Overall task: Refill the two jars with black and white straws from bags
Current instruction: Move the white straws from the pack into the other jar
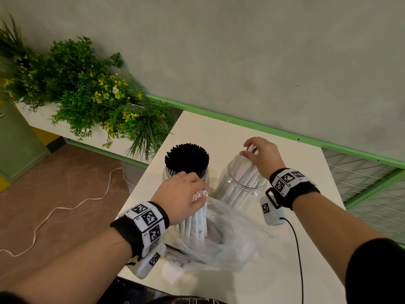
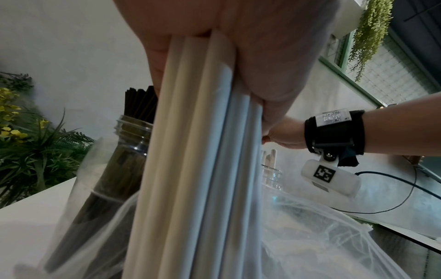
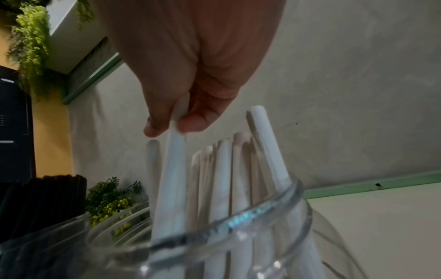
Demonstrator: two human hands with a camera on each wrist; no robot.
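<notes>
Two clear jars stand on the white table [image 1: 306,249]. The left jar [image 1: 173,174] is packed with black straws [image 1: 186,157]. The right jar [image 1: 241,183] holds several white straws [image 3: 224,179] leaning toward its far side. My right hand [image 1: 259,154] is above that jar and pinches the top of one white straw [image 3: 175,160] that reaches down into it. My left hand [image 1: 186,194] grips a bundle of white straws [image 2: 198,151], held upright with its lower end inside the clear plastic bag [image 1: 230,238] in front of the jars.
A second flat bag with dark contents [image 1: 175,251] lies under the clear one at the table's front left. A black cable [image 1: 295,242] runs from the right wrist camera. Green plants [image 1: 87,95] fill a planter left of the table; a white cord [image 1: 65,207] lies on the floor.
</notes>
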